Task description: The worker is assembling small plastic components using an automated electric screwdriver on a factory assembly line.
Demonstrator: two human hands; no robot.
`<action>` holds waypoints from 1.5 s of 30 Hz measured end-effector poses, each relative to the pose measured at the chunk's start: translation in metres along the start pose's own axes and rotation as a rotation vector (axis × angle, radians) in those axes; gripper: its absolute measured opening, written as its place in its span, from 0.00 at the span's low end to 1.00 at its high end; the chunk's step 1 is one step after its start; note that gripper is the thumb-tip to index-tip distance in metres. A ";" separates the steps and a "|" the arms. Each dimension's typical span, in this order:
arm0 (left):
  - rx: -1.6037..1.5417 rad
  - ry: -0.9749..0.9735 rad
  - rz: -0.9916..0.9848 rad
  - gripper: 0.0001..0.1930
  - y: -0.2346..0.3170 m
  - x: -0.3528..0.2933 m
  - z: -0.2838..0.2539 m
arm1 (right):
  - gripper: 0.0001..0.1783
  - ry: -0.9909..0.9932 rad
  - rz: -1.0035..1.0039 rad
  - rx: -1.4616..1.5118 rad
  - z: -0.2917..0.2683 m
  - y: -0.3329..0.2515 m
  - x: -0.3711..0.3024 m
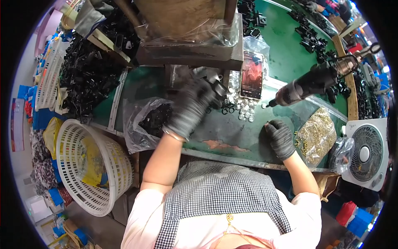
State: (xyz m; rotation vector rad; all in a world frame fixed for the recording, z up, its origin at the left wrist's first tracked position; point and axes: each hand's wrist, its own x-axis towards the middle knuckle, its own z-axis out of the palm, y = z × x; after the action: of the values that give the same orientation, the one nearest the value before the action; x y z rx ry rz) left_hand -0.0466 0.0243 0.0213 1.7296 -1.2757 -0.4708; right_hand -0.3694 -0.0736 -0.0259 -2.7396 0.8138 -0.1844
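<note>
My left hand point(192, 101), in a dark grey glove and smeared by motion, is at the base of a heavy metal machine point(188, 56). A small black plastic part point(218, 87) sits at its fingertips, closed on it. My right hand point(280, 139), gloved too, rests on the green table point(236, 133) with its fingers curled in; what they hold, if anything, is hidden. Beside it lies a clear bag of small brass-coloured screws point(317, 135). Between the hands are several silvery round pieces point(247, 112) and black rings point(228, 108).
A lit phone point(251, 75) lies behind the silvery pieces. A hanging power screwdriver point(296, 89) points in from the right. Black parts point(89, 79) heap up at the left, above a white basket point(85, 166). A plastic bag point(143, 120) holds dark pieces. A fan point(365, 153) stands right.
</note>
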 end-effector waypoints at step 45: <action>0.024 -0.215 0.326 0.11 0.036 -0.057 0.071 | 0.13 -0.326 0.257 1.118 -0.017 -0.033 0.057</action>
State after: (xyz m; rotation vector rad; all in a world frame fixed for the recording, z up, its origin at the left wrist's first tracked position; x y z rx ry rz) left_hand -0.1410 0.0427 0.0033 1.4808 -1.6874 -0.4586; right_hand -0.3082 -0.0818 0.0024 -1.5519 0.6612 -0.0875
